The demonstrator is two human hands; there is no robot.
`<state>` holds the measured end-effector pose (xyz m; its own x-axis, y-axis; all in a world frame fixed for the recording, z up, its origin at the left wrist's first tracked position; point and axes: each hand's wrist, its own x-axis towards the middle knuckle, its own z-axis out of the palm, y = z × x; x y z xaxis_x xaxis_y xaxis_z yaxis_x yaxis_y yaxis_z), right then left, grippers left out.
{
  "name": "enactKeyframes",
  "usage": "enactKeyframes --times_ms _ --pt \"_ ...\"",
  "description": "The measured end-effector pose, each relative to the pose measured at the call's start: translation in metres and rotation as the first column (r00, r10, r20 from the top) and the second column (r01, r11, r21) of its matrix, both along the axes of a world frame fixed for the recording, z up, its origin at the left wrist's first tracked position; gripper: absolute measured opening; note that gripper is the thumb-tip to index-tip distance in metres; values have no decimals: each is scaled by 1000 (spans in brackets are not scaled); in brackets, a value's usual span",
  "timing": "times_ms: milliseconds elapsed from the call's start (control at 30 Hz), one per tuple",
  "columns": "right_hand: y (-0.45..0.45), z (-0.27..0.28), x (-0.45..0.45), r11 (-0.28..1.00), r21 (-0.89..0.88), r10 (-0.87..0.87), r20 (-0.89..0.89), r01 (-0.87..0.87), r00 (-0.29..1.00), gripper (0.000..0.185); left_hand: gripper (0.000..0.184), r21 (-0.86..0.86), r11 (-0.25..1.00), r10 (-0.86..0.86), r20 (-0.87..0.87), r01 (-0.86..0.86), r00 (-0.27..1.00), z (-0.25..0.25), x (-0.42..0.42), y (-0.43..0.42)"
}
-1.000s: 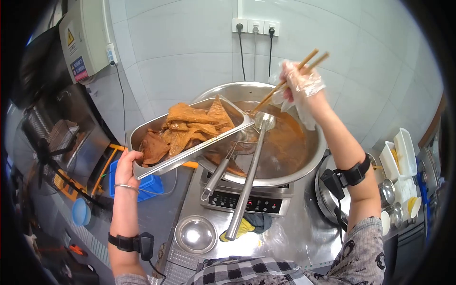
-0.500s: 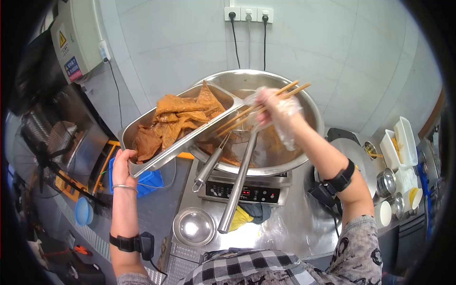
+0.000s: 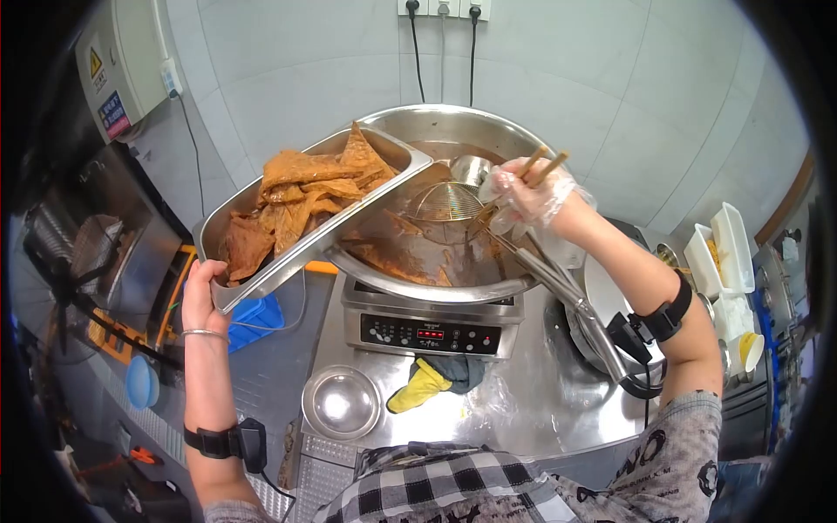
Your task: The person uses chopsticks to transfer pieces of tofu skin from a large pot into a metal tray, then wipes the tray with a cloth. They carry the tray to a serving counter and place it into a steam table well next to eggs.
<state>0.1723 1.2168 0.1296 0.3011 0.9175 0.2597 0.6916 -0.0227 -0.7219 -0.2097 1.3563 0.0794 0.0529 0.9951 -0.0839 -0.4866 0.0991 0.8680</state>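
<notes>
1. Left hand (image 3: 199, 292) – closed around the near left corner of a steel tray (image 3: 328, 232), thumb up at the rim; the fingers beneath are mostly hidden
2. Right hand (image 3: 534, 193), in a clear plastic glove (image 3: 558, 199) – curled narrow around a pair of wooden chopsticks (image 3: 551, 167), whose upper ends stick out above the fist and whose lower ends point down towards the pot
3. The tray is held aslant, its far right end raised over the left side of the large steel pot (image 3: 418, 290); whether it touches the pot's rim I cannot tell
4. Brown, folded sheets of food (image 3: 305, 187) lie heaped in the tray, one pointed corner standing up above the rest
5. In the pot, more brown pieces (image 3: 388, 260) sit in dark liquid, with a wire strainer (image 3: 446, 202) and a ladle (image 3: 471, 169) near the right hand; their long handles (image 3: 586, 315) run out over the right rim, passing below that hand, and whether it touches them I cannot tell
6. The pot stands on a cooker (image 3: 432, 335) with a lit red display; in front lie a shallow steel bowl (image 3: 341, 403) and a yellow and grey cloth (image 3: 420, 386)
</notes>
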Motion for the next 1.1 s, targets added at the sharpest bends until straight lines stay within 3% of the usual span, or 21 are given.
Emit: enactKeyframes --times_ms 67,133,433,500,633,700,800,967,1100 --pt "-10 1 8 999 16 -32 35 32 999 26 15 5 1000 3 -32 -3 999 1 0 0" --pt "-17 3 10 998 -33 -64 -207 58 976 26 15 4 1000 -1 -36 1 999 2 0 0" --pt "-30 11 38 997 -75 -45 -187 31 981 25 16 3 999 -37 -15 37 999 -2 -4 3" --pt "-34 14 36 990 -88 -117 -74 110 990 20 14 11 1000 -16 -21 16 1000 -1 -4 3" --pt "-32 13 52 997 -15 -75 -161 74 984 22 15 8 1000 -24 -20 24 1000 -1 -4 3" --pt "-27 21 61 974 -132 -200 -117 184 973 24 15 4 1000 -13 -2 13 1000 2 -1 -1" --pt "-20 28 68 958 -151 -258 -93 242 962 26 16 -3 1000 -22 -30 22 999 5 0 -2" --pt "-6 31 56 965 -126 -241 -70 231 968 26 16 17 999 -49 -26 49 998 -2 -6 5" --pt "4 47 16 972 -116 -230 -275 205 934 24 16 22 999 -38 -23 39 999 -1 -4 2"
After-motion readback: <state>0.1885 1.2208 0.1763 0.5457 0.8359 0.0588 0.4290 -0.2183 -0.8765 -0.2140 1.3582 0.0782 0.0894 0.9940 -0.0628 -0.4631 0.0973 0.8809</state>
